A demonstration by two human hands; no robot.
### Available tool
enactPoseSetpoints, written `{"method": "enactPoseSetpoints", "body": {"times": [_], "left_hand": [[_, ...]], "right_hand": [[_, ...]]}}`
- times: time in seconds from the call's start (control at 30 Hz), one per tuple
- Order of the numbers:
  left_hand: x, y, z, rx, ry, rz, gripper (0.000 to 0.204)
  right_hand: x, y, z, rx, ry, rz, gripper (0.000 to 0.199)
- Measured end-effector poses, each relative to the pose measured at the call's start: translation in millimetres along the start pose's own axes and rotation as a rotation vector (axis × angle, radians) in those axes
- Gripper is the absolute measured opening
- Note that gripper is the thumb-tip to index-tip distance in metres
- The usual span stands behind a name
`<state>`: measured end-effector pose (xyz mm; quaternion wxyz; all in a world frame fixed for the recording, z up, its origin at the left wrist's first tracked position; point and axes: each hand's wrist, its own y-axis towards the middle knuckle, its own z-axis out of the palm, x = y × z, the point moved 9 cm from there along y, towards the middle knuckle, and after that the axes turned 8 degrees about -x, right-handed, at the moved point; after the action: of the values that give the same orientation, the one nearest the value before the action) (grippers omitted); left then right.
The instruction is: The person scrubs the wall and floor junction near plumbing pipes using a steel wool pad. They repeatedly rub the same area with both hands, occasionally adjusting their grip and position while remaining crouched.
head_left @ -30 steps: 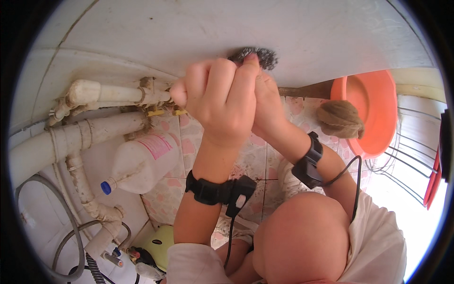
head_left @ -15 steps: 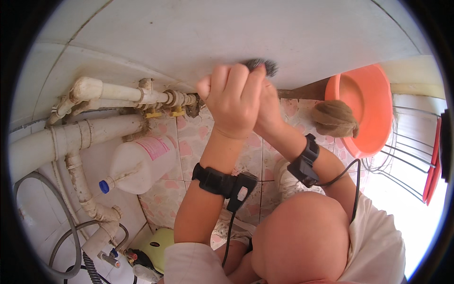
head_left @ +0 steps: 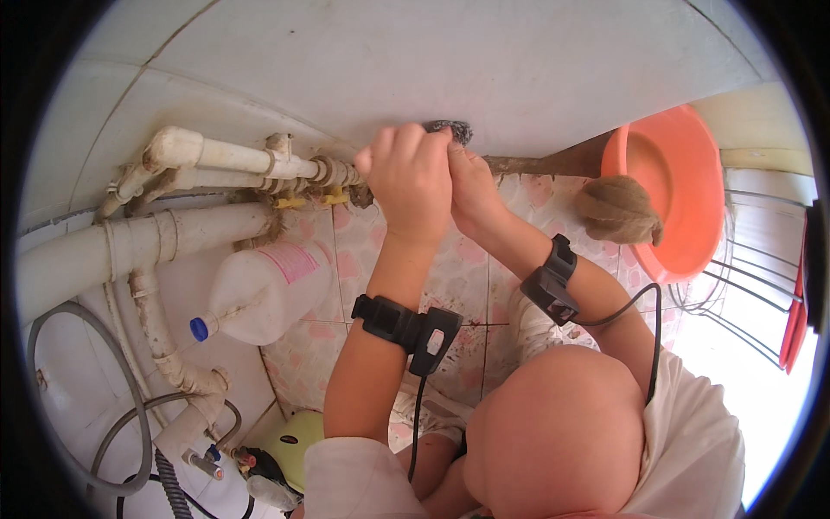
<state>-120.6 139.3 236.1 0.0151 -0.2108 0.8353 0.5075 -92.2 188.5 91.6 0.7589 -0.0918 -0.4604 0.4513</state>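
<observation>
A dark grey steel wool scourer [head_left: 451,131] is pressed against the white tiled wall [head_left: 363,69], low down near the floor. My left hand [head_left: 408,182] is closed, its fingers curled at the scourer's left side. Right beside it, my right hand [head_left: 475,186] is closed too, with fingertips on the scourer. The two hands touch, and between them they hide the scourer's lower part. Black straps with small devices and cables sit round both my forearms.
White pipes [head_left: 233,156] with yellow valve handles run along the left, above a translucent jug [head_left: 268,294] with a blue cap. On the right, an orange basin [head_left: 692,190] has a brown cloth [head_left: 618,210] over its rim. A wire rack [head_left: 752,294] stands nearby.
Both hands and the scourer have shifted slightly left and a little down along the wall. The whole view has also moved slightly.
</observation>
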Motion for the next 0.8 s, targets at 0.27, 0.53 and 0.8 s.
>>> {"method": "enactPoseSetpoints", "body": {"times": [0.27,0.53,0.8], "left_hand": [[34,30,-44,-0.27,0.067,-0.029,0.013],[33,11,-27,-0.097,0.092,0.019,0.014],[47,5,-29,-0.155,0.076,0.032,0.011]], "right_hand": [[22,-17,68,0.313,0.036,-0.178,0.034],[-8,-4,51,0.192,-0.063,-0.025,0.031],[-16,0,61,0.224,-0.035,-0.051,0.025]]}}
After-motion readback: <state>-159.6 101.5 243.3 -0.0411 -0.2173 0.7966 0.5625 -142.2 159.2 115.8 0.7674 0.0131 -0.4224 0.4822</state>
